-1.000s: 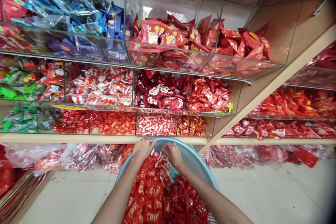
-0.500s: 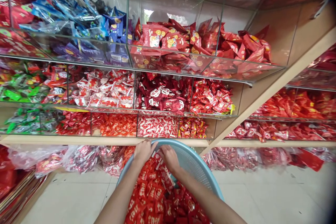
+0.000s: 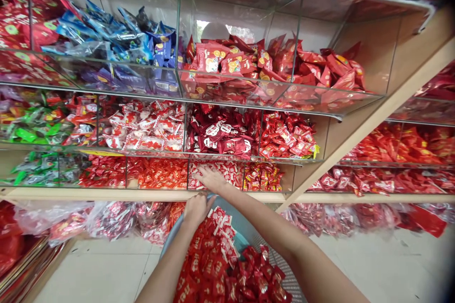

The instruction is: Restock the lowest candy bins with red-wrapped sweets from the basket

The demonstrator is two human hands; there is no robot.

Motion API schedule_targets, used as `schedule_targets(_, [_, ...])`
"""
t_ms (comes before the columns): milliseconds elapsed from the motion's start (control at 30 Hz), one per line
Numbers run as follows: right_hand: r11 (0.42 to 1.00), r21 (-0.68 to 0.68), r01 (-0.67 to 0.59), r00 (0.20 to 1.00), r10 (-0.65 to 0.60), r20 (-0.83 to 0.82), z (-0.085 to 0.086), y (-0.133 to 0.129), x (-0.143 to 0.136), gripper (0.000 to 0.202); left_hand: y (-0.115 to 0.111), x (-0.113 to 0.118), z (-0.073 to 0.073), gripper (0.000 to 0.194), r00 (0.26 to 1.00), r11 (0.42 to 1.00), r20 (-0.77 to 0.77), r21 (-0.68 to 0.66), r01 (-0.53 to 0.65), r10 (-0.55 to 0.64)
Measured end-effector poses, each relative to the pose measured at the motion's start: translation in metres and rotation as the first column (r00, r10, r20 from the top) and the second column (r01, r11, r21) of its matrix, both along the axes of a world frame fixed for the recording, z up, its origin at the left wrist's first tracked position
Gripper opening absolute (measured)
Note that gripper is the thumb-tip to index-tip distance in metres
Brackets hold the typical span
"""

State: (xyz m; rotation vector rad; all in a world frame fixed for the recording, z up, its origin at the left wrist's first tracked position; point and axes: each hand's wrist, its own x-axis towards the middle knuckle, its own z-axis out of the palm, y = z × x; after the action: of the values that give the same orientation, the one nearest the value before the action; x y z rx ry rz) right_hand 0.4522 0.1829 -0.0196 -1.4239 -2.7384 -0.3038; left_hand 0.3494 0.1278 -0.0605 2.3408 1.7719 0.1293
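Head cam's showing the left hand (image 3: pixel 196 209) gripping the far rim of the basket (image 3: pixel 245 233), which is tilting open just below the shelf (image 3: pixel 142 194) and holding lots of red candy (image 3: pixel 209 267). The right hand (image 3: pixel 210 178) is reaching over the red-and-white candy (image 3: pixel 231 173) in the bottom row, fingers loosely spread; can't tell if they're touching any.

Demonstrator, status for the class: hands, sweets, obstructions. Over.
Left hand gripping blue basket rim. Right hand open at red-and-white sweets, bottom shelf. Red sweets in basket. Wooden shelf edge between basket and bin. Over.
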Motion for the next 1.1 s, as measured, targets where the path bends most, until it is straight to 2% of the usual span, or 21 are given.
schedule_targets(133, [0.998,-0.057,-0.033,0.992,0.04,0.12,-0.006,0.011,-0.006,0.033,0.001,0.0,-0.002,0.058,1.0,1.0,-0.003,-0.007,-0.003,0.003])
schedule_targets(400, [0.996,-0.052,-0.077,0.991,0.082,0.101,-0.008,0.018,0.002,0.026,0.001,0.0,-0.003,0.064,1.0,1.0,0.008,0.001,0.007,-0.007])
schedule_targets(667, [0.997,-0.035,-0.069,0.998,0.069,-0.009,-0.015,0.017,0.006,0.024,0.0,0.001,-0.001,0.062,1.0,1.0,0.007,-0.021,-0.01,0.01])
schedule_targets(767, [0.999,-0.015,-0.051,0.997,0.05,-0.056,-0.01,0.015,0.008,0.024,0.0,0.001,-0.002,0.063,1.0,1.0,0.008,-0.006,-0.006,0.006])
schedule_targets(867, [0.999,-0.041,-0.023,0.979,0.014,-0.202,-0.001,0.004,0.013,0.024,0.0,0.0,-0.003,0.064,1.0,1.0,0.013,0.016,0.005,-0.005])
schedule_targets(967, [0.996,-0.068,-0.05,0.882,0.012,-0.471,0.004,-0.017,0.024,0.026,0.0,0.0,-0.003,0.066,1.0,1.0,0.016,0.024,0.012,-0.012])
schedule_targets(1100, [0.99,-0.133,-0.045,0.623,-0.076,-0.778,-0.001,-0.057,0.05,0.026,0.0,0.0,-0.002,0.069,1.0,1.0,0.021,0.005,0.007,-0.007])
